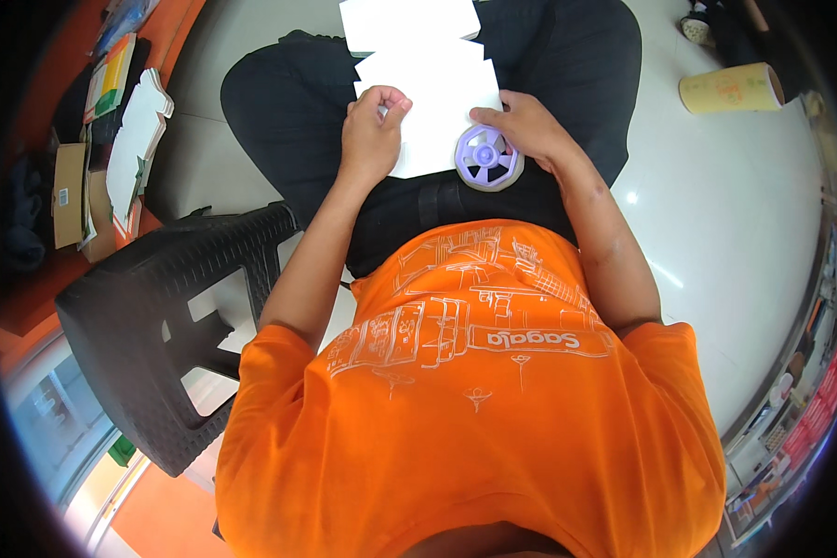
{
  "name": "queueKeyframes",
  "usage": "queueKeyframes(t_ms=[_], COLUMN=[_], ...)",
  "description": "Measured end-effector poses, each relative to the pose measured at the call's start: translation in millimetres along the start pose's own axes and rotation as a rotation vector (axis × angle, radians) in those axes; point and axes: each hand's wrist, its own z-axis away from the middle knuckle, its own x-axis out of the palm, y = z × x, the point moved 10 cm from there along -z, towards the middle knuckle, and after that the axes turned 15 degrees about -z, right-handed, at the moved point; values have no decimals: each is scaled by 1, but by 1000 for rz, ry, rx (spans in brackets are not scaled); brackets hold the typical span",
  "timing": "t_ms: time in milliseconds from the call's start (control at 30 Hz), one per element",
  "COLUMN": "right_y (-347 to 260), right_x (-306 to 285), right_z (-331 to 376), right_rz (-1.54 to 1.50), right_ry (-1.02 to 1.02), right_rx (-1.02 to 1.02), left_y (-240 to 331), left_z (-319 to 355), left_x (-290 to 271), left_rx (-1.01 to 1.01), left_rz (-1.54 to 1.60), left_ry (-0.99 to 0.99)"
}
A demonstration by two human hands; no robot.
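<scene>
Head-worn wide fisheye, left of pair; looks steeply down from close above orange shirt [474,446] toward hands [372,147].

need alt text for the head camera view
A person's left hand and right hand at white card over black trousers, a purple wheel by the right hand. Orange shirt below, black stool at left, yellow cylinder upper right.

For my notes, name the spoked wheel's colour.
The spoked wheel is light purple, clearest in the head view.
</scene>
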Motion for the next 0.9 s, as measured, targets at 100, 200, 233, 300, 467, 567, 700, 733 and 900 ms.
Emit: queueKeyframes(t_ms=[100, 200, 233, 300, 467, 567, 700, 733, 900], right_y=[-14, -19, -21, -23, -36, -42, -43, -47, -64], right_x=[-9, -17, -18, -20, -21, -21, -17, -20, -18], right_z=[-12, -26, -27, -28, -22, -9, 7, 16, 88], right_rz=[28, 52, 92, 78, 79, 36, 72, 138, 301], right_ry=[35, 18, 20, 12, -22, 0, 75, 124, 147], right_rx=[-75, -64, -48, -48, -86, -99, -163, -216, -332], left_y=[5, 9, 11, 14, 18, 25, 20, 20, 59], left_z=[-12, -20, -22, -23, -24, -18, -14, -14, -3], left_x=[4, 5, 4, 3, -7, -11, -2, 0, -15], left_rx=[45, 54, 58, 73, 57, 79, 90, 96, 259], left_rz=[32, 35, 32, 39, 88, 17, -52, -61, -191], left_ry=[55, 97, 117, 113, 121, 127, 44, 23, -144])
